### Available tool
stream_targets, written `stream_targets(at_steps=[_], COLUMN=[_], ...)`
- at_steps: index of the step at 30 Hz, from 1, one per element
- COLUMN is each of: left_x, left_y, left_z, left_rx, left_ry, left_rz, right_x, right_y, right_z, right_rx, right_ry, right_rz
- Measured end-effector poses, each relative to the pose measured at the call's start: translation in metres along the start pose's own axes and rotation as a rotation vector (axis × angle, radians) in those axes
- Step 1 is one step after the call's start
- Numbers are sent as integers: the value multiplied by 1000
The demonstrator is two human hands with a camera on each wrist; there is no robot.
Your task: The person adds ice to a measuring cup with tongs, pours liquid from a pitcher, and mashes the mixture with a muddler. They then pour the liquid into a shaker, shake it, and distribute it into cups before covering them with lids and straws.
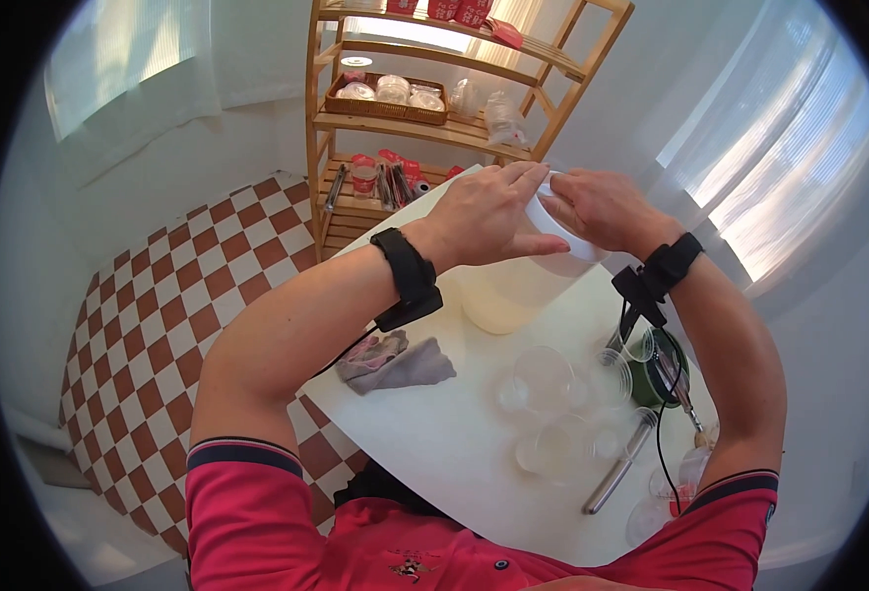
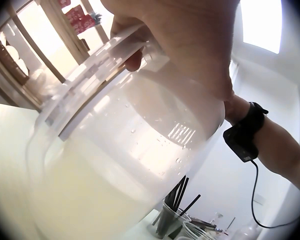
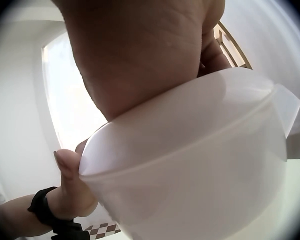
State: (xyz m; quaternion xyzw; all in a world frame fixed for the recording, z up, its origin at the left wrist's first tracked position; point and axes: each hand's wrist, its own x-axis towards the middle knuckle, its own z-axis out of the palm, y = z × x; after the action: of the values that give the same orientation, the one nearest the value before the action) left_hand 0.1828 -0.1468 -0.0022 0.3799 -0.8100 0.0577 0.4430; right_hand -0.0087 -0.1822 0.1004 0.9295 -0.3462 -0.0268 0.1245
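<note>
A translucent pitcher point(image 1: 523, 286) holding pale yellowish liquid leans over the white table, its white lid point(image 3: 190, 125) on top. My left hand point(image 1: 498, 217) grips the rim from the left, thumb stretched along the near side; in the left wrist view a fingertip of that hand point(image 2: 185, 45) curls over the lid's edge. My right hand point(image 1: 607, 209) holds the lid from the right with curled fingers, close to the left hand. In the right wrist view my left hand's thumb point(image 3: 65, 165) touches the lid's edge. The right fingertips are partly hidden there.
A grey cloth point(image 1: 405, 364) lies at the table's left edge. Clear cups and lids point(image 1: 547, 379), a metal tube point(image 1: 619, 463) and a green container point(image 1: 656, 369) stand or lie nearer and to the right. Behind is a wooden shelf point(image 1: 434, 128) with a basket point(image 1: 385, 106).
</note>
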Motion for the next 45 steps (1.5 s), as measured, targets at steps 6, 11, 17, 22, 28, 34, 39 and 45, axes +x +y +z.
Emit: stream_targets(at_steps=[6,11,17,22,28,34,39,45], left_x=[2,2,4,2,6,6,6,6], left_y=[-6,-5,-1,-2,-14,-6,-5,0], left_z=[6,0,-4,-1,28,36,38,41], left_rx=[65,58,41,56,-492,-489,-514,-537], left_ry=[72,-36,-78,-28,258,358,383,385], left_rz=[81,18,-20,1,-419,-403,-406,-409], right_x=[1,8,14,10,12,9,4,-11], right_y=[-8,-23,-21,-24,-11,2,4,12], right_z=[0,-6,1,-1,6,12,8,5], right_rx=[-31,-81,-36,52,75,47,14,109], right_ry=[-44,-166,-165,-148,-110,-82,-68,17], right_rz=[144,286,340,392,297,217,125,-10])
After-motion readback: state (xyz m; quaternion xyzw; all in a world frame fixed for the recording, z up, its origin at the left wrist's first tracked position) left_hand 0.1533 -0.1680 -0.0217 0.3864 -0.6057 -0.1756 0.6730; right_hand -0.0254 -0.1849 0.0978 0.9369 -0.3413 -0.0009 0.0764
